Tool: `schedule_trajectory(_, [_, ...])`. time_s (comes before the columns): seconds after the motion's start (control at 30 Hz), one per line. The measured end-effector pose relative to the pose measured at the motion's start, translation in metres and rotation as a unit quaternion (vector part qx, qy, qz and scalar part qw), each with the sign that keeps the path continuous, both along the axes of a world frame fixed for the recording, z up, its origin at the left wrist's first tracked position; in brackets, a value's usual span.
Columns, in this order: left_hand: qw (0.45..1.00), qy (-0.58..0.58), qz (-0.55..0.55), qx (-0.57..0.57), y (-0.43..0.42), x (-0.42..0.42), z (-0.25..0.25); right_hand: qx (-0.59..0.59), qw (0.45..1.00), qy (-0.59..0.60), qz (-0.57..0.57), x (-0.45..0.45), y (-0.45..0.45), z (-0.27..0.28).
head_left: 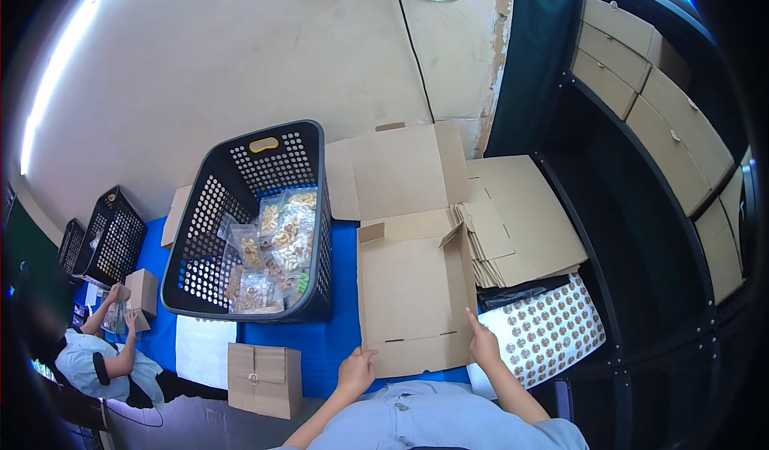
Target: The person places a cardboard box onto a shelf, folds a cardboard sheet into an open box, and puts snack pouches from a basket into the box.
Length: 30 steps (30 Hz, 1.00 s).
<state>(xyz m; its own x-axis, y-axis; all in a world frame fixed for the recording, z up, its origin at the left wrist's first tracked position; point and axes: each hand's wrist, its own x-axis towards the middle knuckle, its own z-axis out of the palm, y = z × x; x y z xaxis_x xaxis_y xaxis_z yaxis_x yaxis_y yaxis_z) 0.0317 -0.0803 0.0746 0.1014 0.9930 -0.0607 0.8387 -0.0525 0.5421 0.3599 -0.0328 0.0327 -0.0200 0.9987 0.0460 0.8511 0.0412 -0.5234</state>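
A partly folded cardboard box (416,298) lies in front of me on the blue table, its side walls partly raised and its lid (400,170) laid open toward the wall. At the near left corner, my left hand (356,370) is closed on the cardboard edge, fingers curled. My right hand (483,342) grips the right side wall near the front, with one finger pointing along it. Small flaps (372,232) stand up at the back corners of the box. Parts of the fingers are hidden behind the cardboard.
Left of the box stands a black basket (324,258) holding several clear packets. A closed carton (264,382) sits nearer me. At right are stacked flat cardboard (537,218) and a sticker sheet (553,330). Shelves hold boxes (673,138). A co-worker (112,362) handles a carton at far left.
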Motion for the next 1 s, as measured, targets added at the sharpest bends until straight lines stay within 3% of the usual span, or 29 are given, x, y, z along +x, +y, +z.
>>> schedule_trajectory(0.23, [1.000,0.007,0.008,-0.025,0.006,-0.007,0.007,-0.041,0.996,-0.053,0.058,-0.007,0.010,0.012])
schedule_trajectory(0.3, [1.000,0.012,0.021,0.015,0.014,-0.026,-0.008,-0.045,0.995,-0.058,0.061,-0.011,0.017,0.014])
schedule_trajectory(0.43, [0.995,-0.028,0.039,0.086,0.031,-0.044,0.010,-0.054,0.996,-0.051,0.050,-0.024,0.033,0.015])
schedule_trajectory(0.6, [0.999,-0.032,0.028,0.019,0.030,-0.031,0.008,-0.044,0.996,-0.067,0.040,-0.011,0.048,0.015])
schedule_trajectory(0.77, [0.998,-0.043,0.042,-0.004,0.018,-0.038,-0.003,-0.063,0.995,0.004,0.078,0.002,0.039,0.020])
schedule_trajectory(1.0, [0.998,-0.047,0.048,-0.009,0.025,-0.063,0.012,-0.079,0.990,-0.044,0.108,-0.020,0.041,0.004])
